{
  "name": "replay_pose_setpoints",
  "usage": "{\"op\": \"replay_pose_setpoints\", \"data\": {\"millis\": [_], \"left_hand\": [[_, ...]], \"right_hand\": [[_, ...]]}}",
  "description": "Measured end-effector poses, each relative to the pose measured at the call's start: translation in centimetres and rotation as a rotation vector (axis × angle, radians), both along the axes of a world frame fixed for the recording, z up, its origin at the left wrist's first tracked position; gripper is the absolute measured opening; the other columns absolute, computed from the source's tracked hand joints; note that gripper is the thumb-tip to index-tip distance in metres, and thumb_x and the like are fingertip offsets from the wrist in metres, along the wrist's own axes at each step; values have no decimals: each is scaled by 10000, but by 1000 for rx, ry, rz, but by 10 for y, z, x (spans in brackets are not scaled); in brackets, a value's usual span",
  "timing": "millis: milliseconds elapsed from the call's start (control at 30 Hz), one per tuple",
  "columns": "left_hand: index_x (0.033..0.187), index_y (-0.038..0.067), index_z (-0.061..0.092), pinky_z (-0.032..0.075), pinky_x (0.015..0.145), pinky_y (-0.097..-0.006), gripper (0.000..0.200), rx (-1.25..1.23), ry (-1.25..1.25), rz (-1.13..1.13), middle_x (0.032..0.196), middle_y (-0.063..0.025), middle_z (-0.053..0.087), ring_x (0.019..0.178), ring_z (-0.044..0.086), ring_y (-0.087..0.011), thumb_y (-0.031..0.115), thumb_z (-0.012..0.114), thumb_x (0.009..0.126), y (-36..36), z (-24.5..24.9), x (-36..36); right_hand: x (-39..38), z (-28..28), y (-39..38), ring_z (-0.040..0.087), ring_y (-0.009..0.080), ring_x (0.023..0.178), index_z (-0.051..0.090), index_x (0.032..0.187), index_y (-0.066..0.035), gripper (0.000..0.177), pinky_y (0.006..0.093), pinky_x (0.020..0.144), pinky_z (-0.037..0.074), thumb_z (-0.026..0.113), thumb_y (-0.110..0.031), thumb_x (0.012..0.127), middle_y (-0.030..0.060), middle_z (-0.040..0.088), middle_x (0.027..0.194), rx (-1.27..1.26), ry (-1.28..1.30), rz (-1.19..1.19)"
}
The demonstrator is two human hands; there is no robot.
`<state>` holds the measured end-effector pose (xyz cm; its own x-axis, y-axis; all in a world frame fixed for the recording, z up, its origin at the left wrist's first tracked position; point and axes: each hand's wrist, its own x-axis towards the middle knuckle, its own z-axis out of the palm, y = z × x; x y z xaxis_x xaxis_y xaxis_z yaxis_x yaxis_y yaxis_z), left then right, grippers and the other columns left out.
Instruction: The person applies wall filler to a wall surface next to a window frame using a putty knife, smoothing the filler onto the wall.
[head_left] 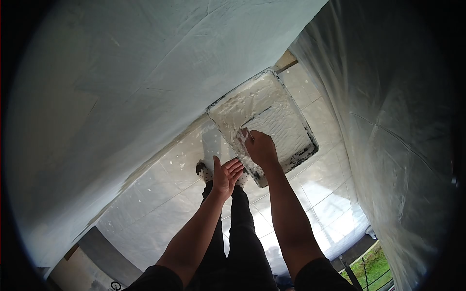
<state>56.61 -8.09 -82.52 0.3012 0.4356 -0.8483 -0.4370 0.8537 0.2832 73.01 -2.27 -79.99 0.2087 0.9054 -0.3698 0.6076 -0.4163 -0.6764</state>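
My right hand (262,148) is closed around a short, paint-smeared hand tool (242,137), held over the near left part of a paint tray (310,137). The fist hides much of the tool, and I cannot tell whether it is a brush or a scraper. Thick off-white paint (238,104) coats the tray, whose ribbed slope shows through on the right; its rim is dark and crusted. Beside the tray's near left corner, my left hand (225,177) is open, palm up, thumb and fingers apart, holding nothing.
A pale wall (145,82) rises on the left, close to the tray. Clear plastic sheeting (383,116) hangs on the right. Paint spots dot the tiled floor (170,167). My feet stand near the tray. Railing and grass (374,266) show at lower right.
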Motion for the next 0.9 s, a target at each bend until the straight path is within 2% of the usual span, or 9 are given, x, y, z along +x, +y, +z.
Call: {"op": "replay_pose_setpoints", "data": {"millis": [67, 267, 367, 533, 667, 733, 800, 867, 900], "left_hand": [[1369, -111, 365, 285, 1131, -421, 1036, 7, 8, -5, 1382, -272, 432, 1309, 420, -332, 778, 176, 871, 1, 0, -2], [1366, -112, 369, 283, 1132, -421, 1032, 12, -1, -6, 1380, -268, 434, 1310, 417, -331, 775, 180, 874, 0, -2, -1], [1349, -111, 392, 330, 1104, -423, 1032, 10, 12, 0, 1349, -265, 461, 1263, 460, -332, 785, 223, 865, 1, -1, -2], [1351, -116, 385, 327, 1106, -424, 1044, 37, 3, 1, 1355, -273, 454, 1274, 451, -336, 790, 222, 860, -1, -3, -2], [1357, -119, 376, 321, 1111, -424, 1046, 37, 2, -16, 1361, -277, 447, 1281, 445, -340, 789, 214, 861, 1, -1, -3], [1369, -115, 364, 290, 1130, -421, 1026, 22, 9, -24, 1368, -271, 447, 1310, 420, -338, 765, 160, 882, 2, 0, -1], [1368, -115, 365, 290, 1130, -420, 1026, 17, 7, -22, 1371, -272, 445, 1311, 419, -336, 765, 160, 882, 2, 0, 0], [1368, -115, 365, 290, 1130, -419, 1026, 13, 11, -17, 1373, -273, 442, 1312, 419, -335, 765, 159, 882, 2, 1, -2], [1363, -118, 368, 302, 1123, -419, 1033, 21, 6, -15, 1374, -272, 438, 1301, 427, -334, 773, 181, 875, 1, 1, -2]], "right_hand": [[7, -2, 0, 601, 439, 754, 600, 792, 13, 231, 468, 676, 478, 562, -210, 838, 240, 613, 756, -32, -19, -142], [0, -8, -3, 603, 434, 728, 603, 779, 14, 227, 448, 656, 483, 564, -205, 825, 243, 612, 747, -9, -38, -99], [4, 2, 4, 601, 441, 767, 599, 798, 12, 226, 467, 689, 481, 558, -208, 827, 248, 616, 774, -8, 19, -226], [1, -12, -3, 623, 416, 725, 623, 797, 16, 260, 458, 672, 487, 581, -240, 819, 235, 623, 748, -27, -81, -125], [15, -2, 0, 618, 414, 707, 626, 817, 10, 245, 451, 654, 481, 580, -231, 818, 226, 622, 736, -63, -73, -299], [21, -9, 1, 603, 426, 690, 602, 766, 8, 226, 477, 645, 479, 567, -209, 818, 229, 615, 733, 121, -65, -306], [25, -4, 9, 616, 381, 717, 621, 790, -12, 145, 457, 671, 484, 587, -152, 812, 193, 628, 751, 85, -43, -244], [24, -2, 15, 626, 312, 783, 652, 841, -62, 72, 417, 726, 485, 608, -107, 806, 141, 642, 801, 437, -84, 140], [24, 10, 16, 623, 245, 876, 673, 889, -126, 132, 364, 807, 471, 621, -58, 788, 81, 652, 854, 337, -145, 285]]}}
